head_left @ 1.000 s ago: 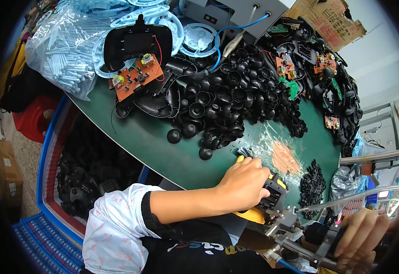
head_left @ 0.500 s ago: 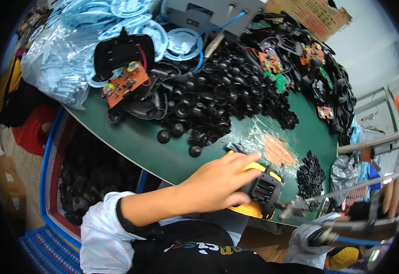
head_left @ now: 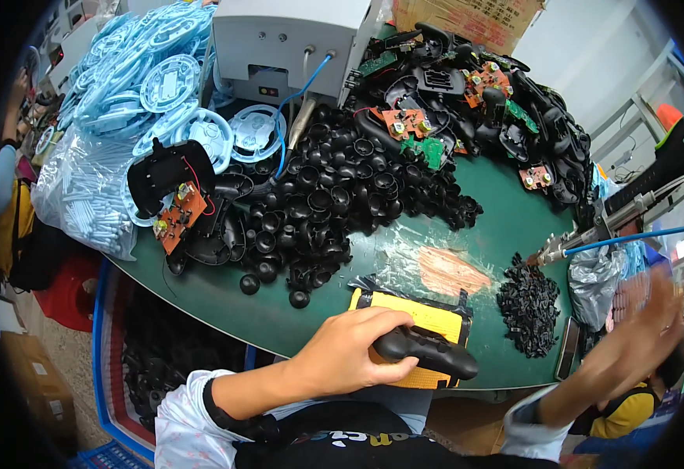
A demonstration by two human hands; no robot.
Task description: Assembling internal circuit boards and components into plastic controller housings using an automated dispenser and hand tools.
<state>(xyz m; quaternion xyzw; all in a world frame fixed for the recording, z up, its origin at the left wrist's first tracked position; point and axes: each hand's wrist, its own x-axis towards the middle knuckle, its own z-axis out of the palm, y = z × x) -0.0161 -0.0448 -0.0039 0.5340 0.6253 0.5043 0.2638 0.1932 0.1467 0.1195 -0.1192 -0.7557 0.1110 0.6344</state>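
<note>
My left hand (head_left: 350, 356) grips a black game controller shell (head_left: 429, 353) that lies on a yellow jig (head_left: 412, 313) at the near edge of the green table (head_left: 224, 297). My right hand (head_left: 645, 313) is blurred at the far right, raised off the table with its fingers apart and nothing in it. Above it a pneumatic screwdriver (head_left: 631, 205) with a blue hose hangs free, its tip over a heap of small black parts (head_left: 529, 306).
A large pile of black caps (head_left: 334, 195) covers the table's middle. Controller shells with circuit boards (head_left: 177, 220) lie left and at the back right. Blue plastic rings (head_left: 154, 86), a white machine (head_left: 279, 35) and a blue crate of black parts (head_left: 150, 356) surround the table.
My right hand has let go of the screwdriver, which has swung up and away to the right. My left hand stays on the controller at the jig.
</note>
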